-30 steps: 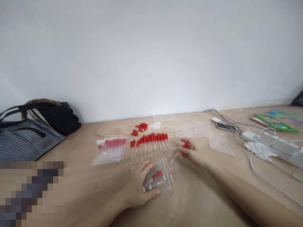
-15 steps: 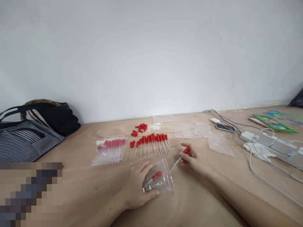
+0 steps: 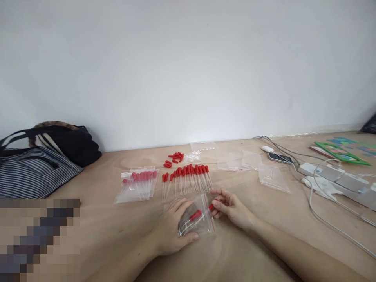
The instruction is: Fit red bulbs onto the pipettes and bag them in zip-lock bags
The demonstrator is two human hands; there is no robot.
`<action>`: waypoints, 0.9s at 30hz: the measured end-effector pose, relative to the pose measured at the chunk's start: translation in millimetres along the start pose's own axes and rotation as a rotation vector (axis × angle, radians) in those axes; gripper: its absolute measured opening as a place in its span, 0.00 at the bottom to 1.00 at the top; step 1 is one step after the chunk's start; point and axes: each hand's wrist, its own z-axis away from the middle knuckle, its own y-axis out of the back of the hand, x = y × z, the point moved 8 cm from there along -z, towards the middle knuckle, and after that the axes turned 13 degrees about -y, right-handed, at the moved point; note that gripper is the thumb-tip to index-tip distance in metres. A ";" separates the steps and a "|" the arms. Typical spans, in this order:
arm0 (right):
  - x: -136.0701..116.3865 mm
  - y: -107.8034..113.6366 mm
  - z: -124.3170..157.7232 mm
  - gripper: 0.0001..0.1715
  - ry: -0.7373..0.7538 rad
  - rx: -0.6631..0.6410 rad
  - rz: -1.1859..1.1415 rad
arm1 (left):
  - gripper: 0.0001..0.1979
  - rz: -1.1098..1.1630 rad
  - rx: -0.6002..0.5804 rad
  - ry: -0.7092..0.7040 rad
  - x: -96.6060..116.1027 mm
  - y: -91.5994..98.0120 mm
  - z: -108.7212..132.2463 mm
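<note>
My left hand (image 3: 172, 225) holds a clear zip-lock bag (image 3: 205, 225) with a red seal line against the table, thumb and fingers at its two sides. Inside that bag lies a red-bulbed dropper (image 3: 195, 215). At the bag's mouth, my right hand (image 3: 229, 207) pinches another dropper (image 3: 211, 206) by its red bulb; its glass tube points left into the bag. Beyond the hands, several assembled droppers (image 3: 188, 171) lie side by side in a row. Filled bags of droppers (image 3: 143, 180) rest to the left.
Loose red rubber bulbs (image 3: 176, 157) and bare glass tubes (image 3: 191, 157) lie farther back. Flat zip bags (image 3: 230, 161) are spread at back right. A phone-like device (image 3: 280, 158), cables, a power strip (image 3: 351, 184) and a green frame (image 3: 342, 153) occupy the right. A striped bag (image 3: 38, 172) stands left.
My right hand has moved left and down, bringing its dropper from beside the bag into the bag's mouth. My left hand stays on the bag.
</note>
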 end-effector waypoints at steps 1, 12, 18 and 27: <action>-1.4 -0.3 0.2 0.21 0.022 0.008 0.032 | 0.35 0.001 0.002 -0.002 -0.2 -0.1 0.2; 1.5 -10.3 1.5 0.16 -0.033 -0.131 0.436 | 0.33 -0.029 0.013 -0.016 3.4 1.7 -2.4; -17.3 -38.7 12.9 0.10 0.250 -0.199 0.653 | 0.31 -0.020 0.015 -0.049 8.4 2.9 -5.2; -16.6 -37.0 7.1 0.07 0.303 0.081 0.781 | 0.32 0.038 0.008 -0.027 7.2 4.0 -1.9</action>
